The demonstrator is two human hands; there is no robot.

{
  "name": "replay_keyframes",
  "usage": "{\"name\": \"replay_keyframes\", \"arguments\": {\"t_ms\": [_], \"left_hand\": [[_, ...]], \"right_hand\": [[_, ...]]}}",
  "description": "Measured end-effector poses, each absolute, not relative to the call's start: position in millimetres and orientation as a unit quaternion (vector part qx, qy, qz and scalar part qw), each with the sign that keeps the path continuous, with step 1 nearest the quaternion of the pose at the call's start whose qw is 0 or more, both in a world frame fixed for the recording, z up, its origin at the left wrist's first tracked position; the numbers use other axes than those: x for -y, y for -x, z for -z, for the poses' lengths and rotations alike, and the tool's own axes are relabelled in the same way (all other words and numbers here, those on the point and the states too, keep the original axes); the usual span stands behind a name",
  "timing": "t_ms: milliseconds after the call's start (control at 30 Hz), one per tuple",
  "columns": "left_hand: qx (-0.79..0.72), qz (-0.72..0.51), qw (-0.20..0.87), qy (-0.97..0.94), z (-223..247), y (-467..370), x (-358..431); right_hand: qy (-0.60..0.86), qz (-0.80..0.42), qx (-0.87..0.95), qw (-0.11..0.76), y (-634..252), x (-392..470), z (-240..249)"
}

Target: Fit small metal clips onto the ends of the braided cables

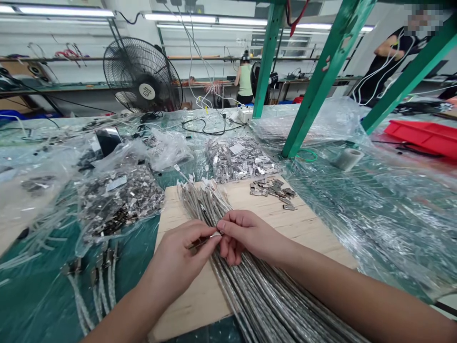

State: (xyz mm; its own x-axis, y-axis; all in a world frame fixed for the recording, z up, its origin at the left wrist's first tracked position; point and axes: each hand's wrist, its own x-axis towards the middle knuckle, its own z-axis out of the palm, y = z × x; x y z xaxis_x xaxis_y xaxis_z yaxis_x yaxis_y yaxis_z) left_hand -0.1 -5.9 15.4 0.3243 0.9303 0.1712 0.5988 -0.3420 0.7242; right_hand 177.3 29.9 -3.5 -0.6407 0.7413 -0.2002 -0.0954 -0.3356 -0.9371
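Observation:
My left hand (182,259) pinches a small shiny piece (215,234) between thumb and forefinger, its kind too small to make out. A thin dark strip shows under the left fingers. My right hand (244,234) meets it fingertip to fingertip, thumb and forefinger pressed together at the same piece and the other fingers curled. What the right fingers grip is mostly hidden. Beneath both hands runs a thick bundle of braided silver cables (250,290), white tips at its far end. A loose pile of metal connector shells (273,189) lies beyond my right hand on a plywood board (314,233).
Clear bags of small metal parts lie behind the board (243,159) and at left (121,200). Cables with connectors (103,271) rest at left. Green posts (321,81) rise at right, near a red tray (424,138). A black fan (143,76) stands behind. Two people are farther back.

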Motion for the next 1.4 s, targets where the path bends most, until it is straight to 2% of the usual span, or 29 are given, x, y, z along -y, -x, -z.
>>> {"name": "replay_keyframes", "arguments": {"t_ms": [167,300,633,900,1200,1400], "left_hand": [[-0.495,-0.293,0.316,-0.755,-21.4,-2.0,4.5],[-0.558,-0.283,0.395,-0.673,-24.8,-1.8,4.0],[-0.542,-0.275,0.511,-0.608,-25.3,6.2,1.8],[-0.523,-0.295,0.548,-0.583,-27.2,8.0,-0.5],[-0.519,-0.230,0.521,-0.637,-33.3,3.7,3.0],[-0.505,-0.232,0.507,-0.659,-33.8,8.8,2.4]], "right_hand": [[0.318,-0.731,0.527,0.294,-178.3,-28.7,5.6],[0.329,-0.731,0.517,0.301,-177.5,-28.1,3.9],[0.325,-0.729,0.519,0.305,-179.0,-28.2,4.1],[0.286,-0.751,0.507,0.312,-177.3,-25.7,3.9],[0.308,-0.773,0.458,0.313,-178.8,-28.3,0.5],[0.300,-0.772,0.475,0.298,-179.2,-28.2,-1.0]]}}
